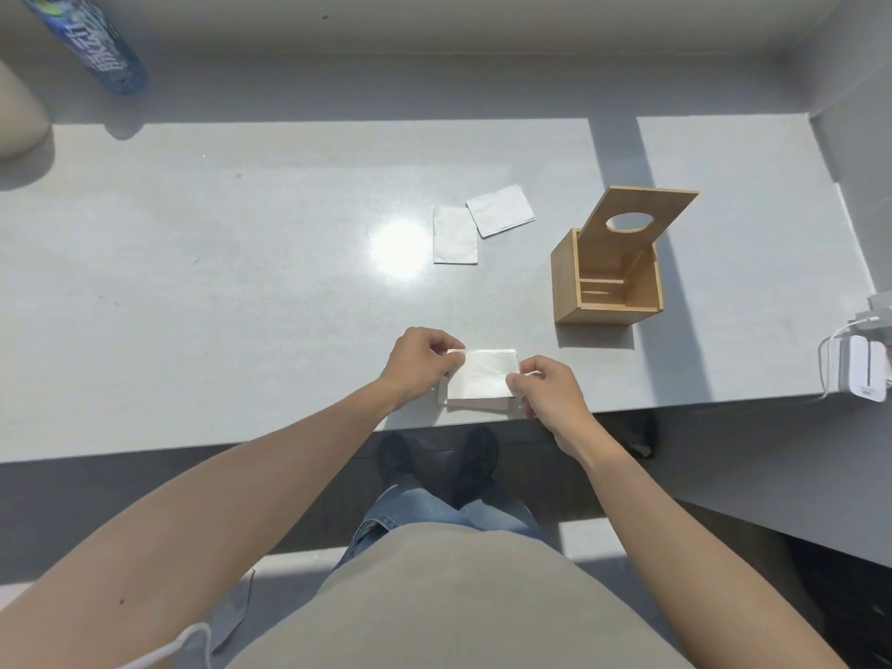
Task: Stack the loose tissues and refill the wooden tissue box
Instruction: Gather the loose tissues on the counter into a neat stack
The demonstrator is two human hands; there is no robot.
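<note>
A small stack of white tissues (482, 380) lies near the front edge of the grey table. My left hand (419, 363) pinches its left side and my right hand (548, 389) pinches its right side. Two loose white tissues lie farther back: one (454, 235) flat, the other (501, 210) turned at an angle, their corners touching. The wooden tissue box (606, 282) stands to the right with its lid (636, 215), which has an oval hole, tilted open. I see no tissues inside the box.
A blue printed packet (91, 43) leans at the back left beside a beige object (19, 118). White chargers with cables (857, 366) sit at the table's right front edge (193, 451). A bright glare spot (398, 246) lies mid-table.
</note>
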